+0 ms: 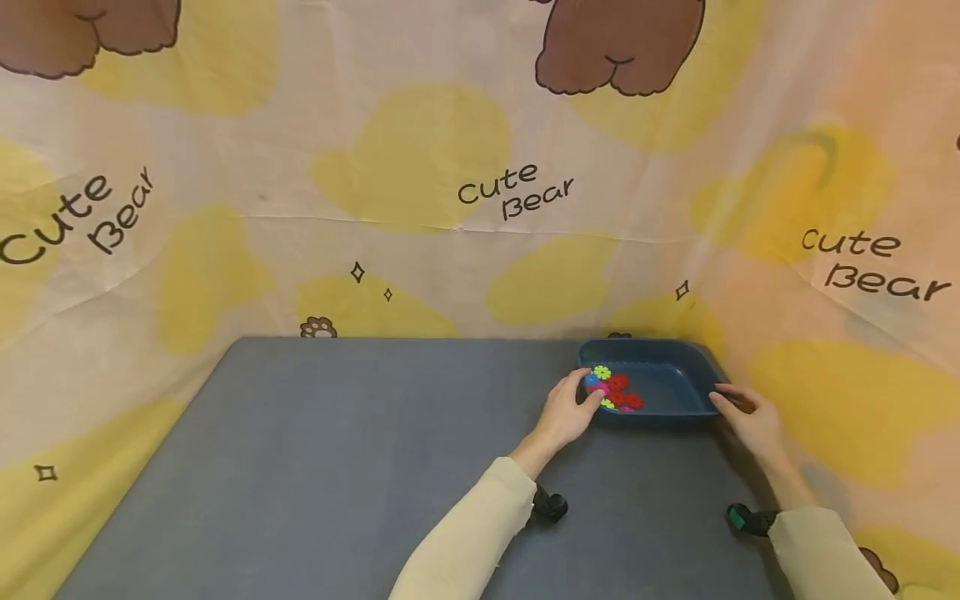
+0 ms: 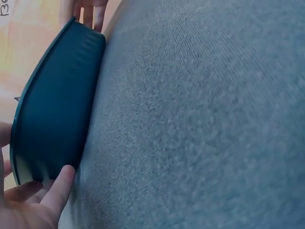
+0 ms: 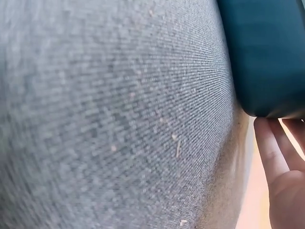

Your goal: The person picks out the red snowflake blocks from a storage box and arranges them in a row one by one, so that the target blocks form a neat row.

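Note:
A dark blue plastic basin point(image 1: 678, 392) stands at the far right corner of the grey table. Several small flower-shaped plastic pieces point(image 1: 617, 386), red, yellow-green, pink and blue, lie at its left end. My left hand point(image 1: 564, 408) grips that end, thumb at the front corner and fingers along the side. From the left wrist, one fingertip point(image 2: 66, 174) shows low on the basin wall point(image 2: 57, 100). At the right end, my right hand point(image 1: 757, 425) holds the basin with thumb and fingers at the rim. Its fingers touch the lower corner in the right wrist view.
The grey cloth-covered table point(image 1: 322, 467) stretches left and toward me. A printed cloth wall point(image 1: 420, 275) rises along its back edge, and another cloth side point(image 1: 847, 400) stands close by my right hand. A dark wrist device point(image 1: 551, 505) sits under the left cuff.

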Motion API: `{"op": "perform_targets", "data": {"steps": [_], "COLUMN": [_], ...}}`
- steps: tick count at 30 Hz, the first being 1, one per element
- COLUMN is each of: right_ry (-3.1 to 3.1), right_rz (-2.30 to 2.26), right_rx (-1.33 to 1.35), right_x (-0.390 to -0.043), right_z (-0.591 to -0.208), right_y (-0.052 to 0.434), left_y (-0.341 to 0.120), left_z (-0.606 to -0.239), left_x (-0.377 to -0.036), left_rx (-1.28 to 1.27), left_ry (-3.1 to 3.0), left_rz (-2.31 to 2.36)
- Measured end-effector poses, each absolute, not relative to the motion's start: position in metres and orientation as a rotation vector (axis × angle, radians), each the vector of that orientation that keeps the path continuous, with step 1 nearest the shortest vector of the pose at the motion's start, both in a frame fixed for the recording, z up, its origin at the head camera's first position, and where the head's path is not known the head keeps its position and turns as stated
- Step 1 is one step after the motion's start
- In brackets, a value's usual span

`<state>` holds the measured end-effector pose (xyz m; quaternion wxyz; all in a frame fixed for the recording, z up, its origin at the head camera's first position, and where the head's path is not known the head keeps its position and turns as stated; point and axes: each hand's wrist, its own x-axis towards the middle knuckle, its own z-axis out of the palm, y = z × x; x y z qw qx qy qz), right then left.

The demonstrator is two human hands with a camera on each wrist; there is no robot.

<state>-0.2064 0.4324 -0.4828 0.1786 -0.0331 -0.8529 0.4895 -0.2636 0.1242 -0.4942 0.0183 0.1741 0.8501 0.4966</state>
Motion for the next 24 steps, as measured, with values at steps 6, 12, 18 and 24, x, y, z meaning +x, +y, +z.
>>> {"op": "perform_targets", "data": {"steps": [6,12,18,24], "right_ry": [-2.481,-2.545,-2.544,-2.541], "right_rz": [1.333,1.266,1.311,1.421], "right_rx": [-0.123,-0.111,-0.052,-0.052], "right_x": [-0.204,-0.203,-0.200,-0.199], "right_z": [-0.479,-0.472,-0.469,-0.468], "right_y": [0.429,0.419,0.403,0.385], "left_y": [0.119,0.107,0.086,0.061], "left_z": [-0.491,-0.488,-0.479,-0.469], "left_x": [-0.262,-0.259,-0.256,-0.254], "left_rx": [0.488,0.467,0.486,0.482], "left_ry": [2.610,2.616,2.626,2.625], "left_rz": [1.646,1.652,1.604,1.557]}}
